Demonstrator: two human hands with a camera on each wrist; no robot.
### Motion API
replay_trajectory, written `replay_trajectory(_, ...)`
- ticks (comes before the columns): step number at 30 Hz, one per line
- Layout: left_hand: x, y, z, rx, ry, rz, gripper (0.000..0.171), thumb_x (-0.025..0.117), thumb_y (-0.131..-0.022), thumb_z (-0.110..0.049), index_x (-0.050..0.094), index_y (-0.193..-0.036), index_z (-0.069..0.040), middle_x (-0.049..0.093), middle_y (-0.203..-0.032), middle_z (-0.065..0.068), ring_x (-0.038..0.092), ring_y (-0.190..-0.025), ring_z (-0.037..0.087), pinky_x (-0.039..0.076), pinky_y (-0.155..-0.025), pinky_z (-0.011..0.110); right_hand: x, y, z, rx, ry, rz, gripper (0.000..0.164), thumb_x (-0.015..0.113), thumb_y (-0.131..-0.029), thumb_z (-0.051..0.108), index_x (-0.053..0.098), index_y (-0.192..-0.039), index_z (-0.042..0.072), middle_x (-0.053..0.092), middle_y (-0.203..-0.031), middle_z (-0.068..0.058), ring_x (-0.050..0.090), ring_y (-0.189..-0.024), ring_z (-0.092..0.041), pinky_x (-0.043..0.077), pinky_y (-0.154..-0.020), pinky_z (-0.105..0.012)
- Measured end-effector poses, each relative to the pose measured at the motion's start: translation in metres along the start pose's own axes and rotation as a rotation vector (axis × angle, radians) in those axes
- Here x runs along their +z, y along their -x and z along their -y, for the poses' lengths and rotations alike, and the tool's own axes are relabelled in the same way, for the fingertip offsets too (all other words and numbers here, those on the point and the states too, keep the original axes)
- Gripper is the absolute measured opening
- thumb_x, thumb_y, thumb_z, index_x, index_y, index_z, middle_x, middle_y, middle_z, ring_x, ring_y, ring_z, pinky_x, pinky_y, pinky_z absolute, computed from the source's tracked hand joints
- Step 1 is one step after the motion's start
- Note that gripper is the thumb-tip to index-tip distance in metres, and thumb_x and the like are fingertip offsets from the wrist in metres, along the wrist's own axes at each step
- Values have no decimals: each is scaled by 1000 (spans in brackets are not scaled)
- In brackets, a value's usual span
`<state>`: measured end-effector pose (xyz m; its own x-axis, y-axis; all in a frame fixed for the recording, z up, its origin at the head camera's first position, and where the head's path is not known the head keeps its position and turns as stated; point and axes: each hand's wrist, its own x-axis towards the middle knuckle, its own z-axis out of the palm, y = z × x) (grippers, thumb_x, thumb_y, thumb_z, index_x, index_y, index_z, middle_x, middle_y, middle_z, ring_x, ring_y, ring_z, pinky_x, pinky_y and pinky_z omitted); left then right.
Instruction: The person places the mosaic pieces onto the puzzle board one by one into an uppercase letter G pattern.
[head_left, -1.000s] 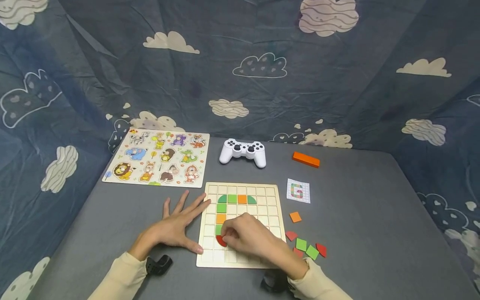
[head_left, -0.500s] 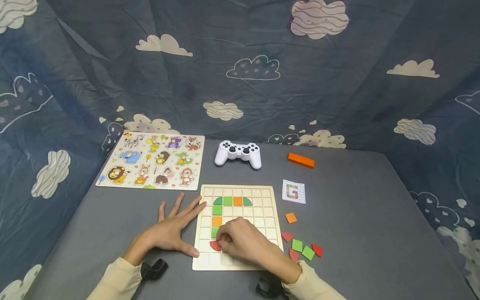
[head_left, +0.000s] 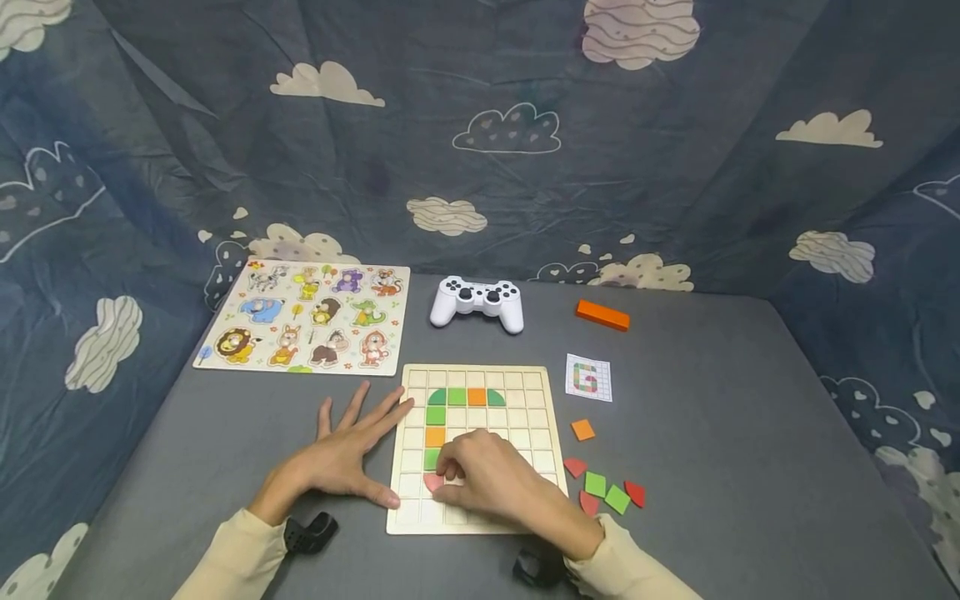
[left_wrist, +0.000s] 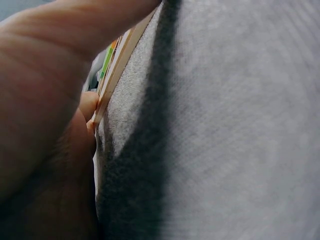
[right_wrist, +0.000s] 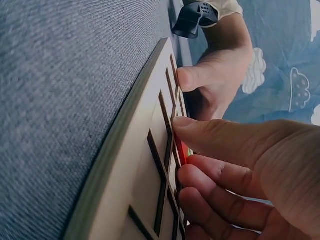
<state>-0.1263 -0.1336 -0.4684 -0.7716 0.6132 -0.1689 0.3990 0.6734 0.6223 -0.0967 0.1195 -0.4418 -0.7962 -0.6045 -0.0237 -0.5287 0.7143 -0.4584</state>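
A wooden grid board [head_left: 519, 459] lies on the grey table. My left hand [head_left: 341, 458] is spread beside it, its thumb and fingertips touching the left edge. Over the lower-left cells, my right hand [head_left: 491, 479] pinches a red quarter-round tile [head_left: 432, 482] between thumb and fingers; in the right wrist view the tile [right_wrist: 182, 146] shows at the board surface, partly covered. Above it, a column of green and orange square tiles [head_left: 436, 437] runs up to a top row with dark green rounded corner tiles [head_left: 496, 398].
Right of the board lie loose red and green tiles [head_left: 617, 499], an orange square [head_left: 582, 430] and a printed pattern card [head_left: 588, 377]. Farther back are an orange block [head_left: 603, 315], a white game controller [head_left: 477, 303] and an animal puzzle board [head_left: 300, 317].
The red tile has turned and shifted slightly under my right fingers, and its surface now looks paler. My left hand keeps its place on the board edge. The head view shifted a little.
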Motion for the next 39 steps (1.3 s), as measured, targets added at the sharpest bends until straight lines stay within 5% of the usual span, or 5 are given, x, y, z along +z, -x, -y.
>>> replay_trajectory(11, -3, -3, 1, 12, -16, -13, 124, 85, -65, -63, 19, -162, -22, 5, -171, 5, -16, -150, 49, -19, -101, 80, -2, -4, -4, 10, 45, -35, 24, 89, -74, 33, 70, -75, 20, 59, -68, 13, 48, -63, 1, 40, -56, -16)
replay_trajectory(23, -2, 1, 1, -2, -13, 7, 125, 85, -64, -63, 19, -162, -22, 4, -171, 5, -16, -150, 49, -19, -102, 79, -12, 2, -11, -31, 68, -22, 24, 86, -76, 38, 72, -82, 20, 61, -72, 12, 49, -66, -1, 41, -60, -17)
replay_trajectory(39, 0, 0, 0, -1, -15, 7, 126, 84, -64, -65, 18, -162, -23, 3, -171, 4, -18, -150, 48, -21, -102, 79, -58, 55, -79, 56, 7, -106, 26, 87, -77, 24, 74, -97, 13, 68, -83, 5, 60, -74, -10, 50, -67, -22)
